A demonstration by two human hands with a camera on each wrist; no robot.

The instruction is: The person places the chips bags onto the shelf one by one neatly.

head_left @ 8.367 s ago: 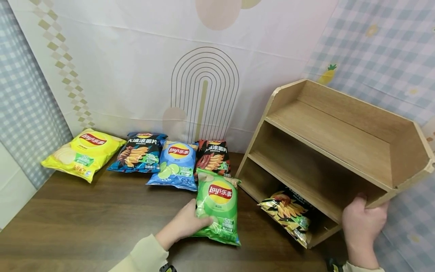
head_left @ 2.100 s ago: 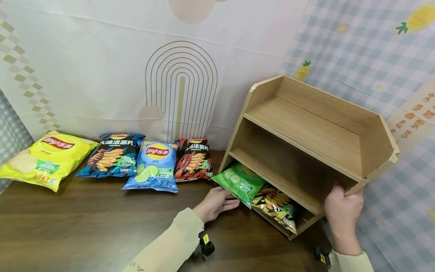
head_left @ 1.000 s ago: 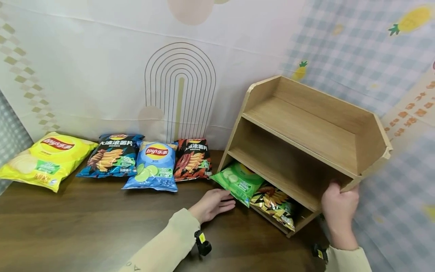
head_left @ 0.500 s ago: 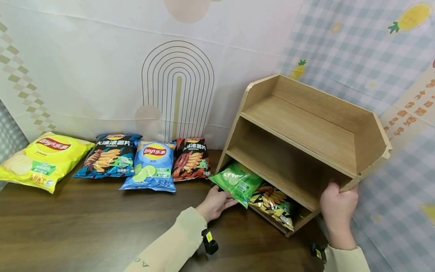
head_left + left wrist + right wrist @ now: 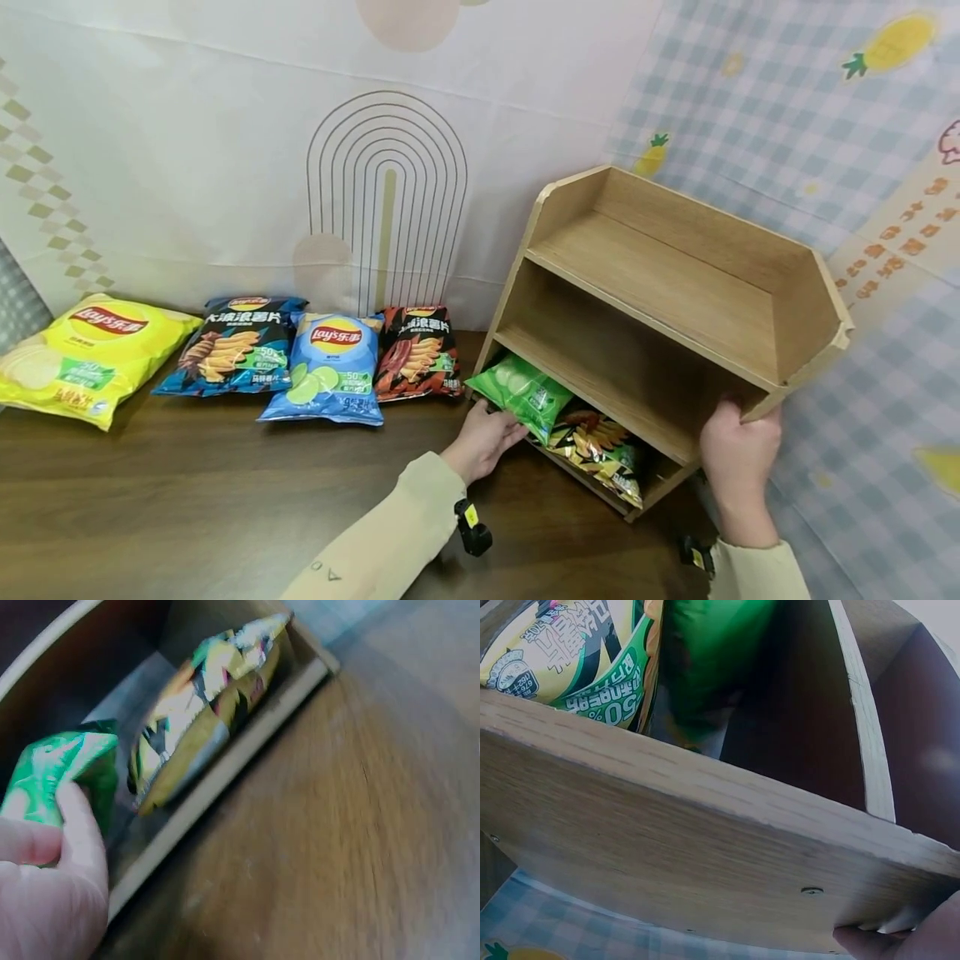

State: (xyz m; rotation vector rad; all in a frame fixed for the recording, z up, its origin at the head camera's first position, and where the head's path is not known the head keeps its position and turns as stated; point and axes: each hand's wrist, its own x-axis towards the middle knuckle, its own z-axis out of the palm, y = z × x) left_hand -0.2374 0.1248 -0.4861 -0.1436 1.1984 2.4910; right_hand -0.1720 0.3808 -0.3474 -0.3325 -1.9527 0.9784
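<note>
At the lower left of a wooden shelf unit (image 5: 637, 308), my left hand (image 5: 483, 442) touches the front end of a green bag of chips (image 5: 521, 392) with its fingers. That bag lies mostly inside the bottom compartment. Beside it rests a black and gold bag of chips (image 5: 596, 450), tilted in the same compartment. The left wrist view shows thumb and finger (image 5: 79, 825) against the green bag's end. My right hand (image 5: 738, 454) grips the right side panel of the unit. Its fingertips show at the panel's outer side in the right wrist view.
Along the back wall lie a yellow bag of chips (image 5: 97, 354), a black and blue one (image 5: 232, 346), a light blue one (image 5: 330, 371) and a black and red one (image 5: 420, 354). The dark wooden table (image 5: 225, 500) stretches in front.
Earlier my left hand held the green bag over the table; now it lies in the bottom compartment. In the last half second it has slid further in. My right hand keeps its grip.
</note>
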